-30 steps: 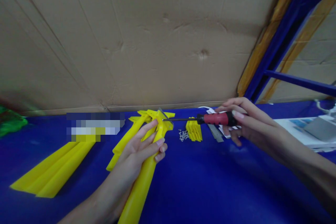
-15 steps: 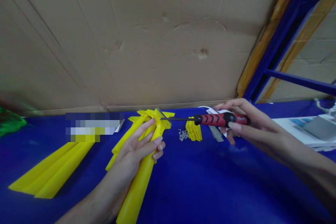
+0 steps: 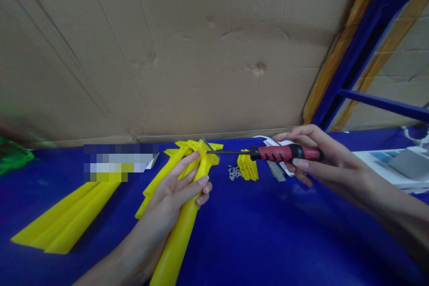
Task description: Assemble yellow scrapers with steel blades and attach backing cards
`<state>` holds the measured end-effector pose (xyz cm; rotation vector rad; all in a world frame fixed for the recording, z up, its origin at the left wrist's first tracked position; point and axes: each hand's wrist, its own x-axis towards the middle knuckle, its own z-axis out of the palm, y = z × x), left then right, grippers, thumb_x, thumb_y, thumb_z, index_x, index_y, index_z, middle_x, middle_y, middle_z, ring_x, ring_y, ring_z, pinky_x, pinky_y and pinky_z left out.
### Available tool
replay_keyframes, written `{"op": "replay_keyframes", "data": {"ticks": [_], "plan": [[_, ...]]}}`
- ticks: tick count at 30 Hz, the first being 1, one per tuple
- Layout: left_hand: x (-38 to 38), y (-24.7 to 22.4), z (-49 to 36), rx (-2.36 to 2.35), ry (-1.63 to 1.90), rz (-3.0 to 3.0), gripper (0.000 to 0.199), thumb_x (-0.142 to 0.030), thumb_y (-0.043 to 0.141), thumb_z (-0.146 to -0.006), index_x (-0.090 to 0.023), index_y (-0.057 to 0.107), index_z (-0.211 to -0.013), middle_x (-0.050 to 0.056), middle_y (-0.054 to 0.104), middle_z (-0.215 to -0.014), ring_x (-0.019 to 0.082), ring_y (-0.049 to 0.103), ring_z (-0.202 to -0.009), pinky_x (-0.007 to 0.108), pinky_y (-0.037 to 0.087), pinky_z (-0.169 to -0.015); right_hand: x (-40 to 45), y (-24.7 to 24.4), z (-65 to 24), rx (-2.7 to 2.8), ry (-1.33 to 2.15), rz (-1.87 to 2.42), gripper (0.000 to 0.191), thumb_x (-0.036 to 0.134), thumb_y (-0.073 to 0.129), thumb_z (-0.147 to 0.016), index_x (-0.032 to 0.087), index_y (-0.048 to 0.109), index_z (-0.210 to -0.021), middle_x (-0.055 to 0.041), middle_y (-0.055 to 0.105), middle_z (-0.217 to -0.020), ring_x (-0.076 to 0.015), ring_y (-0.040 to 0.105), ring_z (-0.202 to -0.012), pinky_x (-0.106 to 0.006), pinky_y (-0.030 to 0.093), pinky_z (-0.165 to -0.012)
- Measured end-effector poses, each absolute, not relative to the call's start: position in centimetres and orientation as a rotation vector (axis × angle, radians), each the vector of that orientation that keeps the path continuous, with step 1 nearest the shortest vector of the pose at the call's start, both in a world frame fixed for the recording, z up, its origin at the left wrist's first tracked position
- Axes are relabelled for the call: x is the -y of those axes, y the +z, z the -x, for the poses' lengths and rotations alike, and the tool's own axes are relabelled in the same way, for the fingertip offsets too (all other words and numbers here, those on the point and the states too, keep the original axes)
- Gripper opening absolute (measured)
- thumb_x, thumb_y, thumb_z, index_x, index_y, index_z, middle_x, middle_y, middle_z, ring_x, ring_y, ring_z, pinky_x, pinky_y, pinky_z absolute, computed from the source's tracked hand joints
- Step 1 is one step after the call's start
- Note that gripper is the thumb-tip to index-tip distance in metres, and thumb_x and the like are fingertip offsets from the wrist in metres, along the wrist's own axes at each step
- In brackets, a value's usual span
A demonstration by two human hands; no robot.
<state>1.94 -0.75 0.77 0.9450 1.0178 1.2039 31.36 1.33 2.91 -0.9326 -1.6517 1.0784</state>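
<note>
The left grip (image 3: pixel 172 192) closes around a yellow plastic moulding (image 3: pixel 181 228), its long axis running up and away to a flared head. The right grip (image 3: pixel 321 156) pinches a red-and-black screwdriver (image 3: pixel 281 153), its level shaft reaching that head above the blue desk (image 3: pixel 241 241).

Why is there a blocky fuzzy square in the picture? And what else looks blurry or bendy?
In the head view, a blocky pixelated patch hides whatever lies there; the creases of the cardboard sheet slant and bow, probably from a wide lens; the green object at the left edge looks smeared and blurry.
</note>
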Motion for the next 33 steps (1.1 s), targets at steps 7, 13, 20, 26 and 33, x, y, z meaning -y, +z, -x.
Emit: {"op": "replay_keyframes", "data": {"ticks": [7, 13, 20, 26, 33], "plan": [[1.0, 0.0, -2.4, -0.985, 1.219, -0.961, 0.106, -0.025, 0.089, -0.075, -0.015, 0.031, -0.163, -0.002, 0.068, -0.070, 0.011, 0.052, -0.057, 0.027, 0.038, -0.060, -1.9, 3.1, -31.1, 1.622, 0.925, 1.082, 0.038, 0.061, 0.058, -0.102, 0.023, 0.059, -0.099, 0.0048, 0.061, -0.059, -0.0076, 0.046, -0.036, -0.021, 0.031, -0.034], [1.1, 0.5, -2.4, -1.003, 1.226, -0.927, 0.114, -0.020, 0.089, -0.072, -0.012, 0.026, -0.166, -0.002, 0.068, -0.069, 0.010, 0.052, -0.057, 0.026, 0.037, -0.060, -1.5, 3.1, -31.7, 1.581, 1.153, 0.979, 0.030, 0.043, 0.075, -0.094, 0.029, 0.061, -0.117, 0.0004, 0.069, -0.077, -0.0160, 0.061, -0.064, -0.024, 0.045, -0.051], [1.2, 0.6, -2.5, -1.010, 1.236, -0.934, 0.111, -0.020, 0.089, -0.072, -0.011, 0.028, -0.165, -0.003, 0.067, -0.069, 0.011, 0.051, -0.058, 0.027, 0.036, -0.061, -1.3, 3.4, -31.0, 1.619, 1.018, 0.988, 0.031, 0.054, 0.069, -0.098, 0.025, 0.060, -0.102, 0.0055, 0.060, -0.056, -0.0092, 0.050, -0.043, -0.019, 0.036, -0.039], [1.3, 0.6, -2.5, -1.023, 1.224, -0.968, 0.106, -0.023, 0.088, -0.075, -0.014, 0.031, -0.164, -0.002, 0.068, -0.071, 0.011, 0.052, -0.058, 0.029, 0.037, -0.062, -1.5, 3.3, -30.7, 1.545, 1.036, 1.117, 0.040, 0.062, 0.059, -0.100, 0.023, 0.063, -0.098, 0.0030, 0.060, -0.058, -0.0115, 0.053, -0.040, -0.021, 0.039, -0.035], [1.0, 0.6, -2.2, -1.030, 1.237, -0.971, 0.111, -0.021, 0.088, -0.074, -0.016, 0.027, -0.166, -0.003, 0.067, -0.069, 0.010, 0.051, -0.057, 0.026, 0.037, -0.059, -0.8, 3.6, -31.0, 1.547, 1.176, 0.912, 0.018, 0.036, 0.079, -0.091, 0.022, 0.069, -0.099, -0.0044, 0.076, -0.085, -0.0151, 0.066, -0.069, -0.025, 0.054, -0.061]]}}
